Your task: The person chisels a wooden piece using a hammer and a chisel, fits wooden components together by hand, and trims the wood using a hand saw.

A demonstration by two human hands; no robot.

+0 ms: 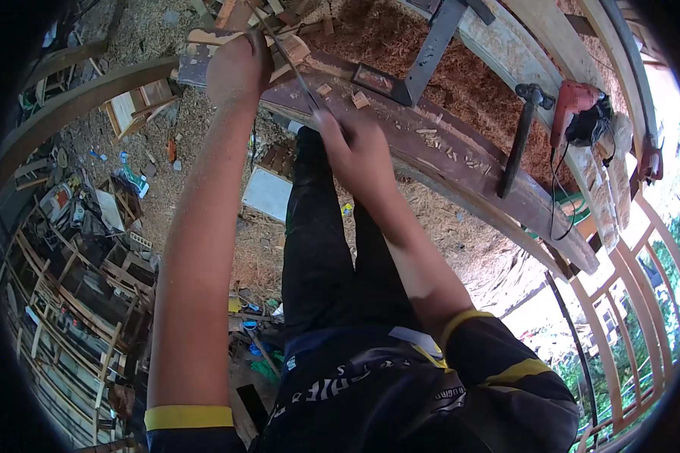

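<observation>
My left hand [238, 69] is closed over a pale piece of wood [293, 51] at the far left end of the brown plank bench [461, 177], pressing it down. In my right hand [357, 151], slightly blurred, is the grip end of a long thin metal-bladed tool [298, 77]. Its blade runs up and away to the left, past my left knuckles and along the wood. I cannot tell whether it is a saw seen edge-on or a file. Small wood offcuts [360, 100] and chips lie on the bench near my right hand.
A hammer [517, 140] lies across the bench's right part, beside a red power tool [574, 113] with a cord. A dark metal angle frame [428, 57] stands at the back. Below are a white board [267, 194], shavings and scattered scraps. Wooden rails [619, 325] rise at right.
</observation>
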